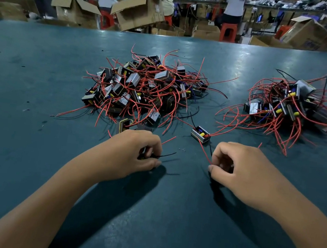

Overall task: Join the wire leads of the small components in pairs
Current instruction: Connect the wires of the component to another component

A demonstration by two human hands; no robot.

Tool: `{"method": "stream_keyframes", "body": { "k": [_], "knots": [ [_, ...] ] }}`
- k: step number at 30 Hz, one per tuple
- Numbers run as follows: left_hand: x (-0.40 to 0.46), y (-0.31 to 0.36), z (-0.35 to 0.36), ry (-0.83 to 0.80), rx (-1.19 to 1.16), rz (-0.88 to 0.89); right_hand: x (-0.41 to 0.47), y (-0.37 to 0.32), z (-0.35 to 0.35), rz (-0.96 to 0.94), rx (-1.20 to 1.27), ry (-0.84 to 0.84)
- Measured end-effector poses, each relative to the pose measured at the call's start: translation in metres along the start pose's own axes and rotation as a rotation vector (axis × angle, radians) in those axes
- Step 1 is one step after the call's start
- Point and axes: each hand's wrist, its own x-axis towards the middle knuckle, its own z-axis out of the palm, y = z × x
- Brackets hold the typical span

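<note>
Two heaps of small components sit on the teal table (37, 72): a large pile (143, 85) straight ahead, bristling with red and black leads, and a second pile (291, 106) off to the right, well apart from the first. My guess is that one feeds the work and the other takes finished pairs, though nothing here shows which is which. Between them and nearer the person lies a single component (200, 134), a small block with a yellow part on top, placed alone so its wires run free of the tangle. Its red lead (204, 152) trails down to the right hand (245, 172), whose fingers (221, 155) are curled in and appear to pinch the end of that lead against the thumb; a black lead beside it runs the same way, but whether it is caught too I cannot tell. The left hand (131, 153) is likewise curled, thumb low against the table, pinching a black lead (166, 155) whose free tip pokes out to the right; a dark component seems tucked under the fingers, mostly hidden. Both hands rest low on the table, probably to steady the fine wire ends, and stay apart, so the leads are not yet brought together. Beyond the table's far edge stand open cardboard boxes (138, 11) and people working at another bench.
</note>
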Motion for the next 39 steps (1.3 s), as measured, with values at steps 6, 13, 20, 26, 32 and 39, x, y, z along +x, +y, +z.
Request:
{"method": "stream_keyframes", "body": {
  "k": [6,13,20,26,32,39],
  "knots": [
    [-0.001,0.003,-0.001,-0.003,0.022,-0.009,-0.001,0.007,-0.018,0.03,0.046,-0.066],
    [-0.003,0.01,-0.003,0.093,-0.008,0.066,-0.001,0.017,-0.037,-0.017,0.06,-0.067],
    [-0.006,0.038,0.016,0.045,-0.379,0.064,0.001,0.008,-0.027,-0.106,-0.393,-0.29],
    [-0.002,0.037,0.022,0.074,-0.721,-0.104,-0.005,-0.006,-0.021,-0.446,-0.413,0.126],
    [-0.001,0.036,0.021,0.14,-0.787,-0.017,-0.007,-0.012,-0.017,-0.502,-0.461,0.199],
    [-0.004,0.001,-0.024,0.483,-0.457,-0.127,-0.004,-0.004,-0.016,-0.275,-0.518,0.019]
  ]
}}
